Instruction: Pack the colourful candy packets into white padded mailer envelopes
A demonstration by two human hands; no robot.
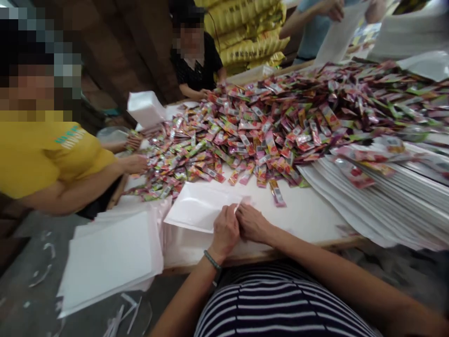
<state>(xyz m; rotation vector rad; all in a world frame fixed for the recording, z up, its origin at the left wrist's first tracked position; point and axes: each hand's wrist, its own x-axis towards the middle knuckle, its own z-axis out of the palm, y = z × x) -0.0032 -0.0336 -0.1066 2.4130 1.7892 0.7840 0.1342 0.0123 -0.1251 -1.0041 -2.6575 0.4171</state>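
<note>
Both hands [226, 230] on bag [198, 208], Chinese-lettered sacks [257, 49]

Bag [196, 208] between left stack [112, 252] and right stack [379, 206], packets [259, 128] behind

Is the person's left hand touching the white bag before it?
Touching: the head view shows the left hand closed on one end of the white bag.
</note>
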